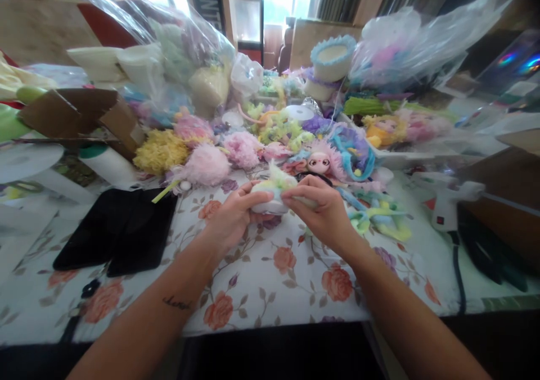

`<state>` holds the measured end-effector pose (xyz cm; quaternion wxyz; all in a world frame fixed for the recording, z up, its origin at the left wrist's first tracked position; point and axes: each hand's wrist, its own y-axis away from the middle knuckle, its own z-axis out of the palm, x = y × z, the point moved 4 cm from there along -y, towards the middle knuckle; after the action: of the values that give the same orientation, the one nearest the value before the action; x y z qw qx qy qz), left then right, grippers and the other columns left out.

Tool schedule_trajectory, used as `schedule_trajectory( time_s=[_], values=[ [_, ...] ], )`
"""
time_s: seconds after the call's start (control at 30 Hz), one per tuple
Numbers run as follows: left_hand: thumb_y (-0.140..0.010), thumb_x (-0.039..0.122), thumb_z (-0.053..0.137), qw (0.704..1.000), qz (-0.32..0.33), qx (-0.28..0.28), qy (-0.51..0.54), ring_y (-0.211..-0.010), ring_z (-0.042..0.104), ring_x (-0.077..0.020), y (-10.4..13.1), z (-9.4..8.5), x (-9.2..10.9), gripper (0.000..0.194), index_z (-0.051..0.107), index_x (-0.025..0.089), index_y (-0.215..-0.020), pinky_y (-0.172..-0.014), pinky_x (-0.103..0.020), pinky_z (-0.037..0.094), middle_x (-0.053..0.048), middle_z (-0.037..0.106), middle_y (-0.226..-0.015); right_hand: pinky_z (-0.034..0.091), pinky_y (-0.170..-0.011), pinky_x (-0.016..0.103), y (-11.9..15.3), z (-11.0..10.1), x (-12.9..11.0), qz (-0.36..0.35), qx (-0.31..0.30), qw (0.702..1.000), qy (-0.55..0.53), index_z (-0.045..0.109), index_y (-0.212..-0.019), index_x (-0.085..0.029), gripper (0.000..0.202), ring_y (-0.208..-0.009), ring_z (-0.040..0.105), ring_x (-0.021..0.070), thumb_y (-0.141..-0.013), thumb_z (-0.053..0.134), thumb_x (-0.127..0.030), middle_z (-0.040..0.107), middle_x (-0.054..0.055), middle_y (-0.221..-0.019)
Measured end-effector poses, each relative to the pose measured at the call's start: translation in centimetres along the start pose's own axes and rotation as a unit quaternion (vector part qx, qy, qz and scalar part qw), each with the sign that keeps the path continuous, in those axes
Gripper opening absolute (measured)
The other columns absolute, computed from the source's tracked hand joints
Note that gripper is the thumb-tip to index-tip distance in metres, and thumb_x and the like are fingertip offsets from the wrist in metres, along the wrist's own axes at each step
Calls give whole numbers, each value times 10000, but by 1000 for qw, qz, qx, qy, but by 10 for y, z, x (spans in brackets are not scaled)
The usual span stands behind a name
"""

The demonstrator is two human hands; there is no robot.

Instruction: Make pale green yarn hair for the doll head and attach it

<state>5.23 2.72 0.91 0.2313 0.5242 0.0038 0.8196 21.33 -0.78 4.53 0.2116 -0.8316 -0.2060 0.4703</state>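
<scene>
A small rounded white piece (274, 204) with pale green and yellow fluff (279, 179) on top is held above the flowered tablecloth (270, 290). My left hand (236, 211) grips its left side, thumb on top and fingers beneath. At its right side, the thumb and fingertips of my right hand (318, 206) are pinched together against it. Just behind my hands lies a doll head (319, 163) with pink fluffy hair. Right of my right hand are blue, green and yellow fuzzy strips (383, 220).
Fluffy yellow (161, 150) and pink (207, 164) bundles are heaped behind my hands. A black case (120, 228) lies at left. At right are a white glue gun (449, 200) and its black cord. Clear plastic bags and a cardboard box (71, 113) stand farther back.
</scene>
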Motion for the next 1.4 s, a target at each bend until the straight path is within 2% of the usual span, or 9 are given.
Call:
schedule_trajectory(
  time_s=[0.27,0.47,0.63,0.83,1.03,1.1,1.2,1.27,1.4],
  values=[
    [-743,129,684,999,-19,15,46,-700,644,-133,5,5,7,136,665,126,-877,-590,-265,600,-29,677,-845,508,-720,325,6,0,-2,-90,-5,990,105,664,-1065,-243,218,-876,571,186,-847,678,-243,521,63,-1008],
    [-786,154,654,996,-14,-19,83,-781,675,-172,8,10,7,144,673,121,-925,-663,-296,613,-62,693,-906,440,-1005,443,12,10,0,-102,-17,987,123,522,-1163,-222,339,-1240,481,282,-859,669,-258,468,149,-1306],
    [-875,231,559,992,-24,-42,118,-780,669,-171,7,12,6,217,657,98,-1015,-646,-284,615,-86,695,-936,482,-930,377,11,9,6,-66,-19,996,57,461,-1201,-264,423,-1096,568,233,-850,694,-308,562,71,-1170],
    [-919,291,467,987,-20,-114,114,-1031,645,-230,9,20,9,318,622,109,-1129,-866,-354,589,-123,656,-1142,504,-847,341,7,-6,12,13,-29,999,11,492,-1191,-277,443,-992,596,216,-819,725,-336,590,36,-1132],
    [-856,360,612,991,26,-97,-84,-998,638,-243,9,16,7,458,535,260,-1296,-713,-340,605,-86,624,-1190,503,-859,343,17,-21,16,46,24,998,-25,514,-1149,-292,396,-1010,603,211,-815,725,-317,592,25,-1153],
    [-843,374,648,962,140,-26,-232,-1049,617,-252,11,13,13,491,531,276,-1310,-780,-350,586,-82,620,-1186,507,-852,332,21,-24,16,43,23,999,-22,523,-1140,-297,383,-999,606,204,-816,725,-306,597,21,-1134],
    [-819,281,690,831,382,55,-400,-1164,552,-248,25,17,26,468,566,289,-1270,-1004,-403,477,-64,591,-1243,512,-847,335,25,-27,16,24,21,999,-4,533,-1121,-286,366,-987,608,206,-811,726,-303,606,24,-1097],
    [-801,227,703,753,471,39,-458,-1192,531,-250,32,25,26,438,598,278,-1224,-1067,-426,413,-66,583,-1250,513,-848,344,27,-27,15,11,27,1000,8,535,-1108,-277,350,-988,608,212,-812,721,-297,608,29,-1085],
    [-815,194,687,744,462,-12,-482,-1170,552,-244,30,30,16,395,609,265,-1195,-1024,-407,443,-82,591,-1225,515,-825,349,30,-24,14,19,20,999,24,536,-1091,-274,329,-968,613,218,-815,715,-293,610,36,-1079]
  ],
)
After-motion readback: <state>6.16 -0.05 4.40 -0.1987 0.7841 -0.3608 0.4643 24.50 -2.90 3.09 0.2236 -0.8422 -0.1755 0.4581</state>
